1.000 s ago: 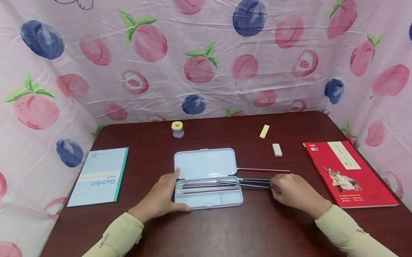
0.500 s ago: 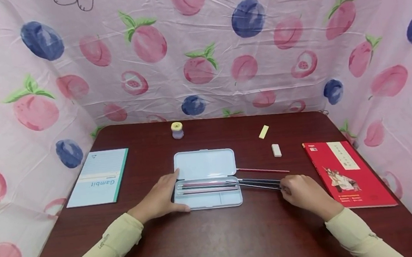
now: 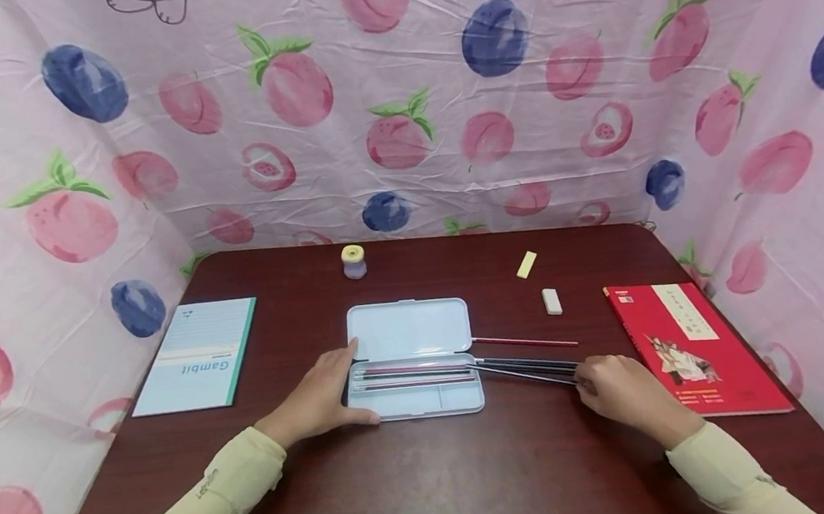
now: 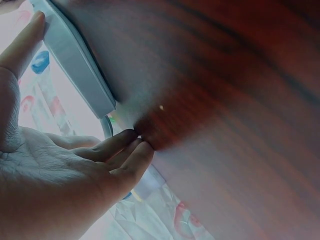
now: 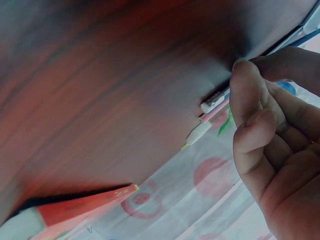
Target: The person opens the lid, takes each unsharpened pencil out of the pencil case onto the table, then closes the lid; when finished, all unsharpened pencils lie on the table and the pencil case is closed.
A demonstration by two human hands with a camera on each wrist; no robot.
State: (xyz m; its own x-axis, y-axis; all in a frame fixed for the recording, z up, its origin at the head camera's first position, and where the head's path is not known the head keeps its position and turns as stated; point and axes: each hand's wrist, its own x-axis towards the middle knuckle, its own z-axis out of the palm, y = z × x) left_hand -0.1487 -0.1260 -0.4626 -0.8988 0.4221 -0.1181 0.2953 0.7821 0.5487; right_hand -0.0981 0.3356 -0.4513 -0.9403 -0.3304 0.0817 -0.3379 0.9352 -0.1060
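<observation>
An open pale blue pencil case lies mid-table, its lid folded back. Several pencils rest in its rear part. My left hand lies at the case's left end, fingers spread. In the left wrist view its thumb touches the case's side, while the other fingertips are close to the tabletop. To the right, my right hand pinches the near end of a thin dark pencil, whose far end reaches the case's right edge. Other dark pencils lie right beside it. A red pencil lies behind them.
A notebook lies on the left and a red book on the right. At the back stand a small yellow-and-purple jar, a yellow strip and a white eraser. A fruit-print curtain surrounds the table.
My right hand has moved right and a little toward me, drawing the dark pencil along so its far end shifts from over the case to its right edge. The left hand stays put.
</observation>
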